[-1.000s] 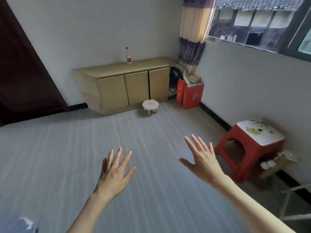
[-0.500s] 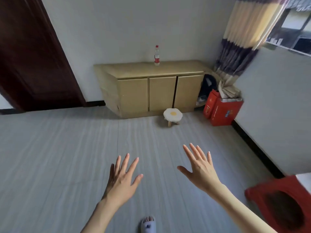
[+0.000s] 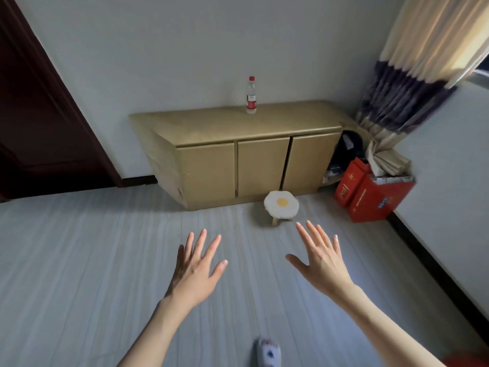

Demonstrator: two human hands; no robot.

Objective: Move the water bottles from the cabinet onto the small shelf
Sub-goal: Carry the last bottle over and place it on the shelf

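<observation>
Foreground: a slippered foot is showing at the bottom edge, standing on a grey striped floor that is running back to the far wall.

Hands: the left hand and the right hand are hovering side by side above the floor, backs up, fingers spread apart and pointing toward the cabinet, holding nothing.

Middle distance: a small stool with an egg-patterned round seat is standing on the floor just in front of the cabinet's right-hand door.

Far: a tan three-door cabinet is sitting against the white wall, doors closed. One water bottle with a red cap and red label is standing upright on the cabinet top near its rear edge, long axis vertical, cap pointing up.

Surroundings: a dark brown door is occupying the left side; red cartons are resting in the right corner under a striped curtain.
</observation>
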